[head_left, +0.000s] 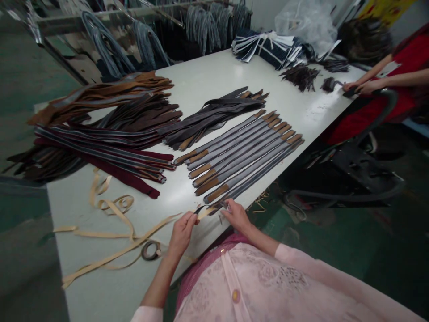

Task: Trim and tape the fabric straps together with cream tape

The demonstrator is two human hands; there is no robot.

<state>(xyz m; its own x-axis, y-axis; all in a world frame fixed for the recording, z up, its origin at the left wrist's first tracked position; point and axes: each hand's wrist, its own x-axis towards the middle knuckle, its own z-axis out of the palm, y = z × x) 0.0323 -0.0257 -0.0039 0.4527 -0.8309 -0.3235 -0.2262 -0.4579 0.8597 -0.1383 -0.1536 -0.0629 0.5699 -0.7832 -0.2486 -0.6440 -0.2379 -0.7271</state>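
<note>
My left hand (182,232) pinches the end of a tan backing strip (110,257) at the near end of a grey strap with a tan tip (214,208), by the table's near edge. My right hand (236,215) presses down on that same strap end, fingers closed around it. Just beyond lies a neat row of several grey straps with tan ends (241,154), laid side by side. Loose curls of peeled tan strip (115,205) trail across the white table (201,78) to the left of my hands.
Heaps of brown, dark and maroon straps (103,129) fill the left side, and a dark pile (217,114) sits mid-table. Another person's hands (360,86) work at the far right corner near small dark pieces (301,76). A tape ring (150,250) lies near me.
</note>
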